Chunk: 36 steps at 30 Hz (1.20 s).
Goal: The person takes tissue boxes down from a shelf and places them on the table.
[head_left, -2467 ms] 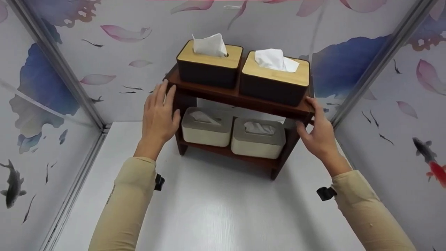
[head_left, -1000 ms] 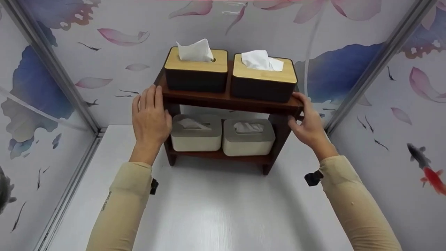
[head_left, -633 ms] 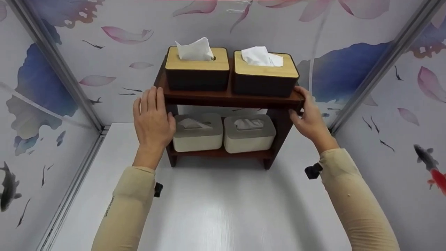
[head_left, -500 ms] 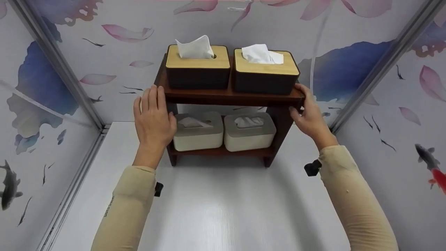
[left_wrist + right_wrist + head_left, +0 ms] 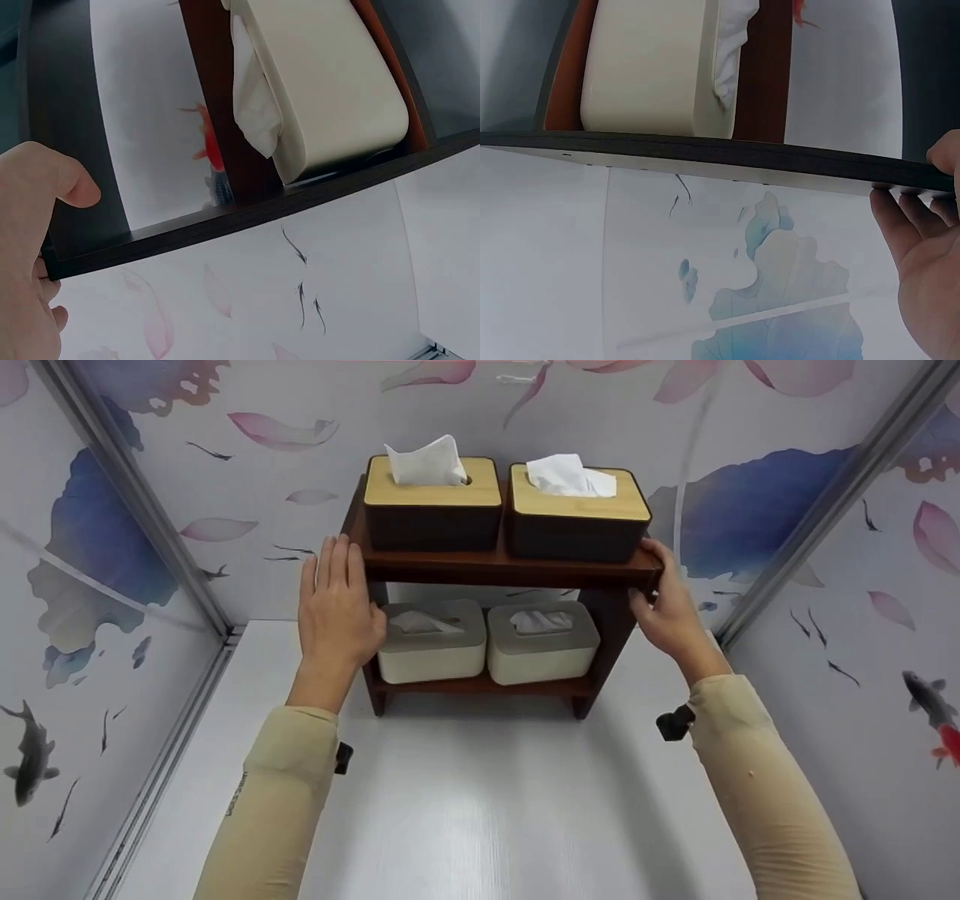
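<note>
A small dark brown wooden shelf (image 5: 465, 576) with two tiers stands before me. My left hand (image 5: 334, 615) holds its left end, fingers extended along the outside; in the left wrist view the thumb (image 5: 79, 187) lies on the inner side. My right hand (image 5: 671, 611) grips the right end, with the thumb inside and the fingers outside the side panel. Two black tissue boxes with bamboo lids, the left one (image 5: 433, 526) and the right one (image 5: 577, 536), stand on top. Below sit two cream tissue boxes with grey lids, left (image 5: 431, 664) and right (image 5: 544, 664).
The shelf stands on a white glossy surface (image 5: 442, 810), close to the back wall (image 5: 300, 472) printed with petals and fish. Printed side walls with metal frame edges (image 5: 150, 510) bound the space left and right. White tissues (image 5: 427, 463) stick out of the boxes.
Since the earliest frame the shelf has turned from a slant to nearly square with the back wall, its right end moving back. Both hands have stayed at its ends; lately almost nothing moves.
</note>
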Each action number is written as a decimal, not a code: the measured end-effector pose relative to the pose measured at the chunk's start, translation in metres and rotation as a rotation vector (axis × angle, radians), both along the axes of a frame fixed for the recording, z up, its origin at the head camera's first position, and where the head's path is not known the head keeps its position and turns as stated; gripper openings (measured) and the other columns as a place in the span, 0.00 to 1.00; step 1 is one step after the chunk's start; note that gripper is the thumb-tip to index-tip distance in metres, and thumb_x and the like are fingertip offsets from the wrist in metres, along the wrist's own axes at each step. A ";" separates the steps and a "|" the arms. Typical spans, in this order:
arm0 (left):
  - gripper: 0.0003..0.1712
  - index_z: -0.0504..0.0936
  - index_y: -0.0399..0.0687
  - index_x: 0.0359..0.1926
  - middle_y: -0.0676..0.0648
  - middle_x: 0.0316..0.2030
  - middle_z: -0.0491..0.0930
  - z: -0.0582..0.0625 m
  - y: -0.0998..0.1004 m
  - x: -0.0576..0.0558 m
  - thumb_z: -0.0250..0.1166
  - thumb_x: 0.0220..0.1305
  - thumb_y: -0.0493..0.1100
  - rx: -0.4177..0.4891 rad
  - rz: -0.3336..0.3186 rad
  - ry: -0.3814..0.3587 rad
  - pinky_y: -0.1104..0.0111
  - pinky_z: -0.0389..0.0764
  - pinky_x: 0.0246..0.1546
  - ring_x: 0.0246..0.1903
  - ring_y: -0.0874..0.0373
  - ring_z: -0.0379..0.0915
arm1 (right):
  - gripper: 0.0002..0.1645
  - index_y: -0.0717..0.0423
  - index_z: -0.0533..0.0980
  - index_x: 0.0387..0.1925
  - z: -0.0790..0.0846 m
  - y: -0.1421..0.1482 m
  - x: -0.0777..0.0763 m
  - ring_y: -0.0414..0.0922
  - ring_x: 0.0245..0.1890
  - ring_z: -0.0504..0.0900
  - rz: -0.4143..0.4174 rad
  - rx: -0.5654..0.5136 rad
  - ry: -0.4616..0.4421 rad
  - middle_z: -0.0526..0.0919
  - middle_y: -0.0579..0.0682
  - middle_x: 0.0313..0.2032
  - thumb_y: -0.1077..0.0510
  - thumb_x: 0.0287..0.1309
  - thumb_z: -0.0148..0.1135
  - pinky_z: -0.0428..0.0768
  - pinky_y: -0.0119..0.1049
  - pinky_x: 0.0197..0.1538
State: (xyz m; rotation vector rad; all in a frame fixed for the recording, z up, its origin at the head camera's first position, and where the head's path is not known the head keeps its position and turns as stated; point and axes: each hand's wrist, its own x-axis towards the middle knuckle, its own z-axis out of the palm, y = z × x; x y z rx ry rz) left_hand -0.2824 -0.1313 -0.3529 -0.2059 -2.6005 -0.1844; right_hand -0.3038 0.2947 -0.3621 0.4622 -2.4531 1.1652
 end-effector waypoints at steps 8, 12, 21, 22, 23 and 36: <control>0.46 0.46 0.36 0.75 0.35 0.75 0.47 0.003 0.002 0.003 0.58 0.64 0.47 -0.048 0.000 -0.057 0.53 0.42 0.77 0.77 0.43 0.39 | 0.42 0.42 0.48 0.75 -0.007 0.013 -0.007 0.51 0.63 0.71 0.042 0.000 -0.041 0.65 0.55 0.68 0.67 0.66 0.50 0.77 0.38 0.57; 0.48 0.44 0.36 0.76 0.36 0.76 0.47 0.007 0.003 0.004 0.58 0.65 0.52 -0.070 0.007 -0.088 0.53 0.43 0.77 0.77 0.44 0.39 | 0.43 0.43 0.46 0.76 0.001 0.018 -0.004 0.57 0.66 0.68 0.062 0.044 -0.090 0.64 0.58 0.68 0.64 0.67 0.54 0.72 0.59 0.62; 0.51 0.45 0.34 0.75 0.36 0.76 0.47 0.020 0.002 0.008 0.53 0.67 0.63 -0.117 0.025 -0.184 0.50 0.43 0.76 0.76 0.43 0.40 | 0.58 0.50 0.39 0.77 0.034 0.021 0.012 0.57 0.77 0.43 0.012 0.228 -0.178 0.39 0.55 0.78 0.46 0.60 0.66 0.47 0.63 0.74; 0.51 0.45 0.34 0.75 0.36 0.76 0.47 0.021 0.002 0.008 0.53 0.67 0.64 -0.120 0.029 -0.190 0.50 0.43 0.76 0.76 0.43 0.40 | 0.60 0.50 0.38 0.78 0.038 0.020 0.014 0.57 0.78 0.41 0.000 0.238 -0.175 0.37 0.55 0.78 0.45 0.59 0.67 0.46 0.63 0.75; 0.52 0.45 0.34 0.75 0.35 0.76 0.46 0.022 0.002 0.008 0.52 0.67 0.65 -0.122 0.033 -0.195 0.50 0.43 0.76 0.76 0.42 0.41 | 0.61 0.50 0.38 0.78 0.041 0.019 0.015 0.57 0.78 0.41 -0.012 0.244 -0.167 0.37 0.54 0.78 0.43 0.58 0.67 0.46 0.63 0.75; 0.53 0.44 0.32 0.75 0.33 0.75 0.48 0.037 0.011 0.009 0.43 0.69 0.70 -0.198 0.079 -0.283 0.50 0.45 0.76 0.75 0.41 0.45 | 0.64 0.50 0.42 0.77 0.082 0.000 0.028 0.58 0.77 0.41 -0.100 0.444 -0.015 0.38 0.54 0.78 0.32 0.52 0.66 0.41 0.66 0.74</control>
